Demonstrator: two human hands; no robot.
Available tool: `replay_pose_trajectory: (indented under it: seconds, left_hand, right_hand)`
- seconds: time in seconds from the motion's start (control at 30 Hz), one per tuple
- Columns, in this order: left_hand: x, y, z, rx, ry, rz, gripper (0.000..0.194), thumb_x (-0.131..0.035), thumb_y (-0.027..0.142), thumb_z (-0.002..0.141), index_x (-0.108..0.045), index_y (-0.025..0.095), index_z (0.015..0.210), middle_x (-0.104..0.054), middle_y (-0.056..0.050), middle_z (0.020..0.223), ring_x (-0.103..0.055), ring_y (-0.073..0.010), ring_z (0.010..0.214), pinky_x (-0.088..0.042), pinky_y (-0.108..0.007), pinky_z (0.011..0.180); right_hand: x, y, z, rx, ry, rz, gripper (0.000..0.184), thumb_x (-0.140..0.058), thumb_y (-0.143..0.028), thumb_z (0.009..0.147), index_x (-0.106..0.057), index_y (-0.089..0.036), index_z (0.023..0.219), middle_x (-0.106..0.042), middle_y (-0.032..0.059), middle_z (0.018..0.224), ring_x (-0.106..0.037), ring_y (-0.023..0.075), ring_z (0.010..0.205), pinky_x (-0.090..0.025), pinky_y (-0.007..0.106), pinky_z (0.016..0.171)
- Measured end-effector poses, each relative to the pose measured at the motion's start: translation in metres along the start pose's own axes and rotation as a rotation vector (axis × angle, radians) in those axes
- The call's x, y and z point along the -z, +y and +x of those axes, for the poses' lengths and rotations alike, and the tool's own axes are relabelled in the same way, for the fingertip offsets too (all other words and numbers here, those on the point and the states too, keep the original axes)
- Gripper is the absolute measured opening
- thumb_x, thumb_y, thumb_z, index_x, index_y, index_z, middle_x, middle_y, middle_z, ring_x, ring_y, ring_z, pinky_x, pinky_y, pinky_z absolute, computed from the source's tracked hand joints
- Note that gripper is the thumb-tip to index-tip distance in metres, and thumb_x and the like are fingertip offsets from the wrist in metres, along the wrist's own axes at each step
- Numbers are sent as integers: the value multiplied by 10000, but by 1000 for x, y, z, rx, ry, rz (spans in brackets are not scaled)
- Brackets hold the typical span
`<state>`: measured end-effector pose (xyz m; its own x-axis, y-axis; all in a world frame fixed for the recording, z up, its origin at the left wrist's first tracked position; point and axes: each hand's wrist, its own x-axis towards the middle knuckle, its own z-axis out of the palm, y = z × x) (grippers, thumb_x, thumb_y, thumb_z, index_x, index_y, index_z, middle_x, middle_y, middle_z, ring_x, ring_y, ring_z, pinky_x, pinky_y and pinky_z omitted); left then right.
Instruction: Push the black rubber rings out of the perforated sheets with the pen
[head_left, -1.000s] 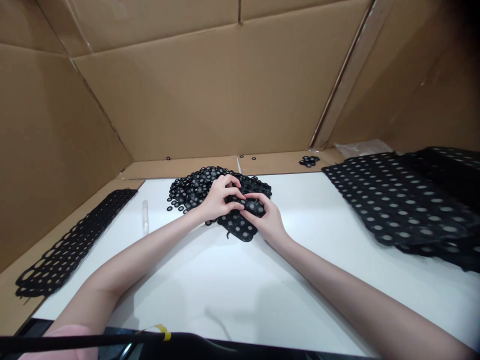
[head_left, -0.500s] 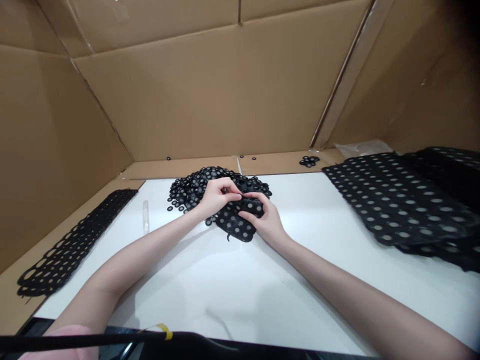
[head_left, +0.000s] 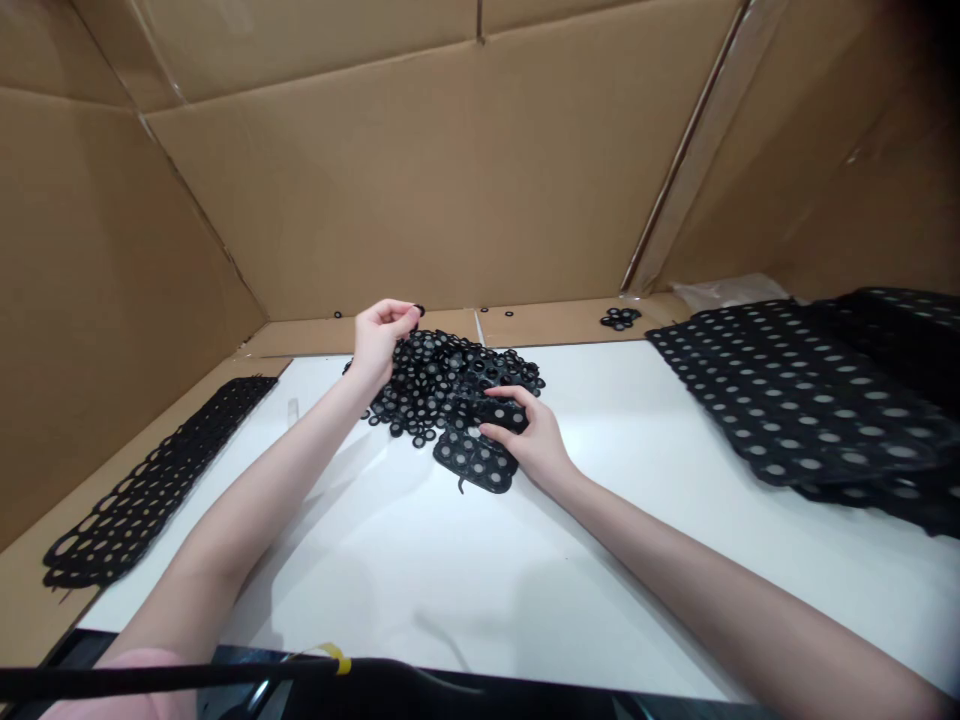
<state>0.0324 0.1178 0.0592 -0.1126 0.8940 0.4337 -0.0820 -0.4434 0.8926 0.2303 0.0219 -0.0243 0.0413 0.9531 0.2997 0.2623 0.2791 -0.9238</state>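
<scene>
Two bare forearms and hands, no rings or watch, a pink sleeve edge (head_left: 142, 668) at the left elbow.

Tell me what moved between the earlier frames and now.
The left hand left the small black sheet and rose up-left over the pile of rings, pinching a small black ring. The right hand kept its grip on the sheet. The stack of sheets and the emptied strip stayed put.

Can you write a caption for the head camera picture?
Left hand lifts a small black ring above the ring pile; right hand holds a perforated strip.
</scene>
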Motion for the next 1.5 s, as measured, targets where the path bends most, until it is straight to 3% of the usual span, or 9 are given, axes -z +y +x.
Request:
replay_pose_trajectory:
  seconds: [0.17, 0.33, 0.57, 0.73, 0.93, 1.03, 1.23, 1.37, 1.5]
  left_hand:
    - [27, -11, 19, -76, -50, 349, 198, -691, 321, 668, -718, 132, 721, -669, -44, 687, -530, -117, 601, -400, -231, 563]
    - [35, -34, 25, -99, -119, 642, 176, -651, 269, 691, -750, 156, 784, -710, -66, 813, -597, -187, 749, -460, -301, 721]
    - [36, -29, 24, -57, -138, 612, 198, -651, 263, 693, -735, 147, 830, -702, -57, 838, -590, -173, 727, -455, -294, 731]
    - [33, -26, 21, -202, -75, 662, 184, -588, 262, 768, -726, 166, 841, -648, -37, 851, -516, -124, 654, -423, -259, 698]
    - [26, -18, 13, -310, -49, 596, 146, -578, 198, 773, -717, 174, 810, -614, -29, 814, -511, -125, 652, -406, -246, 666]
    - [13, -1, -3, -397, -200, 519, 143, -572, 215, 805, -712, 191, 816, -631, -34, 837, -556, -156, 763, -430, -264, 738]
    - [-19, 17, -43, -499, -842, 504, 160, -618, 303, 837, -709, 201, 918, -651, -67, 877, -587, -187, 836, -453, -304, 795]
    - [-28, -1, -56, -669, -930, 639, 235, -635, 343, 830, -694, 176, 984, -630, -88, 916, -577, -192, 841, -454, -299, 771]
    - [-29, -15, -60, -692, -900, 707, 226, -495, 275, 916, -672, 185, 1025, -606, -81, 912, -568, -166, 823, -464, -265, 746]
  right_hand:
    - [0, -2, -1, 16, 26, -3, 433, -723, -273, 619, -606, -236, 1034, -656, 44, 1048, -586, 234, 919, -447, 391, 850]
    - [1, -2, -1, 8, -1, 12, 438, -723, -286, 631, -596, -238, 1048, -654, 45, 1026, -590, 235, 906, -458, 387, 832]
    - [0, 1, 1, 9, -13, 16, 437, -719, -273, 637, -594, -243, 1055, -648, 35, 997, -586, 230, 905, -460, 386, 833]
    - [0, 1, 1, 18, -17, 32, 461, -710, -253, 634, -579, -241, 1076, -633, 35, 1013, -579, 225, 906, -460, 385, 845]
    - [0, -1, -2, 53, -19, 28, 483, -676, -216, 660, -550, -245, 1125, -630, 37, 1050, -579, 223, 935, -460, 381, 860]
    - [0, -1, -2, 52, -11, 41, 484, -689, -232, 665, -548, -245, 1128, -639, 38, 1038, -593, 225, 919, -473, 384, 847]
    - [1, 1, -1, 76, 27, 49, 530, -756, -301, 638, -555, -232, 1124, -636, 55, 1136, -593, 243, 1002, -469, 386, 885]
    - [0, 1, 0, 99, 0, 91, 464, -744, -333, 661, -585, -202, 1078, -663, 64, 1085, -614, 240, 988, -481, 371, 872]
    - [-1, 0, 0, 95, -5, 69, 439, -744, -314, 656, -604, -210, 1059, -680, 58, 1058, -620, 243, 990, -479, 379, 889]
